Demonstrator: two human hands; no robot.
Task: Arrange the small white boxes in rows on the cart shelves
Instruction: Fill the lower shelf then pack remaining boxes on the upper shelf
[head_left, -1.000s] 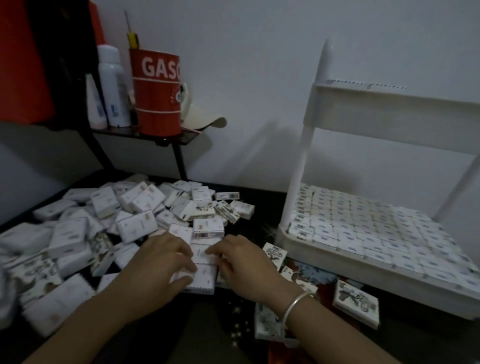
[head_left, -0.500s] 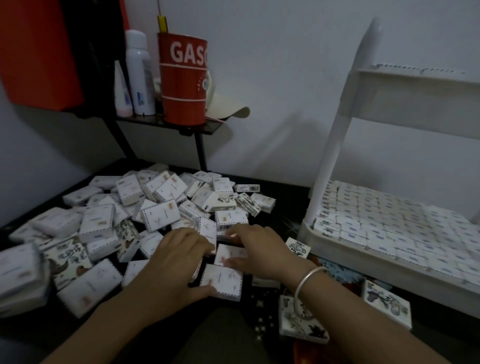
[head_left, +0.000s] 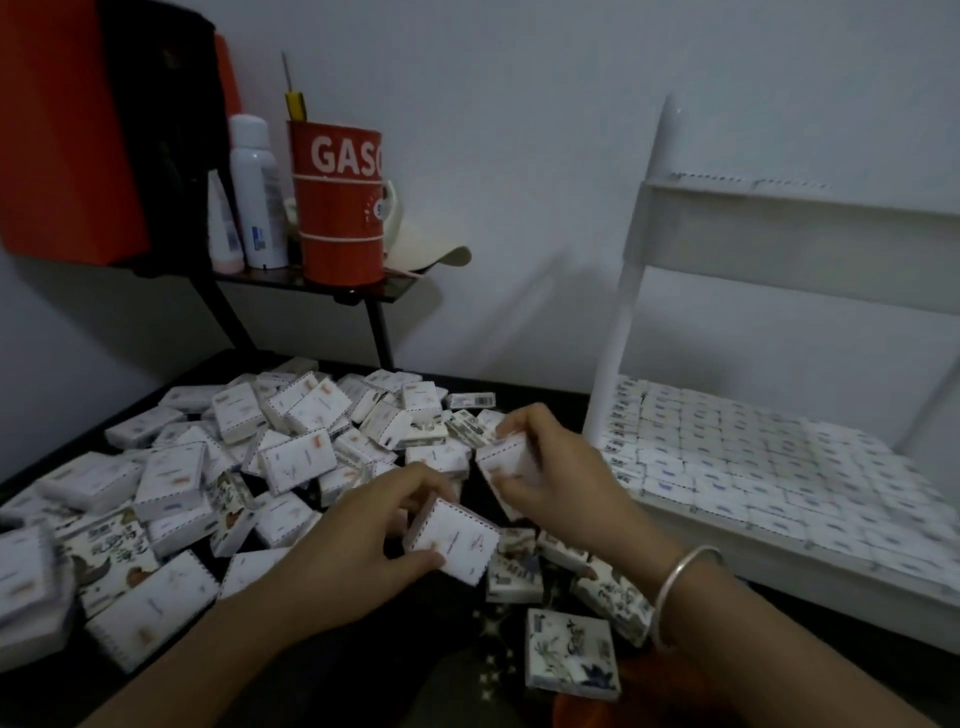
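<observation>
Presently the left hand holds one small white box: the thumb lies under the near edge and the fingers curl over the far edge. The grip is closed on the box, which is raised and tilted above the dark counter. The right hand has its fingers curled round a second box, held just beyond the first. The two boxes are near each other but apart.

The loose pile covers the counter to the left of the hands and reaches its left edge. On the right stands the cart. Its lower shelf carries packed rows of boxes that run up to the front rim and to the left post. Only a narrow dark strip separates the right hand from that rim. Several patterned boxes lie on the counter beside the right wrist and its bracelet. The upper shelf overhangs the rows with open room beneath it.

The cart's right end is cut off by the frame. A dotted line shows above the upper rim, possibly box tops. The pile's left boxes are blurred. A red tin stands on a raised ledge behind the pile.
</observation>
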